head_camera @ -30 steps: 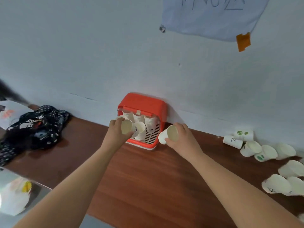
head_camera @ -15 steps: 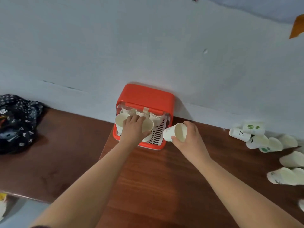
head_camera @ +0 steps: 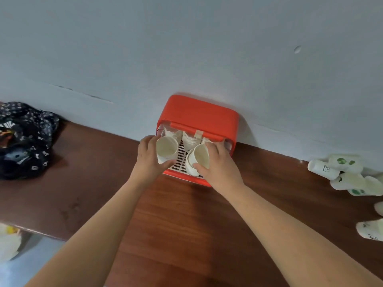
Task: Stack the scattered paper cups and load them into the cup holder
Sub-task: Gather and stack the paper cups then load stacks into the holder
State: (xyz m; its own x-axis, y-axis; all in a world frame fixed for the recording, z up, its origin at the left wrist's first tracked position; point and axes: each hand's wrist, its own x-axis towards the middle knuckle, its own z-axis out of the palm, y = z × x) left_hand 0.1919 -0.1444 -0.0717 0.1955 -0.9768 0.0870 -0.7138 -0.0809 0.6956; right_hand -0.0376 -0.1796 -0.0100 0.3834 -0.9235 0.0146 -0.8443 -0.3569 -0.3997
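At the orange cup holder (head_camera: 199,117), the left hand (head_camera: 149,160) gripped one paper cup (head_camera: 166,149); the right hand (head_camera: 219,166) gripped another cup (head_camera: 199,158) beside it.

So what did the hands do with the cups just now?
The right hand carried its paper cup left, from beside the red cup holder to over its slotted tray. The left hand still grips its own cup at the holder's left front. The loose cups on the right stayed put.

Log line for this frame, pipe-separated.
left hand grips left cup | right hand grips right cup | both over red cup holder | loose cups on table
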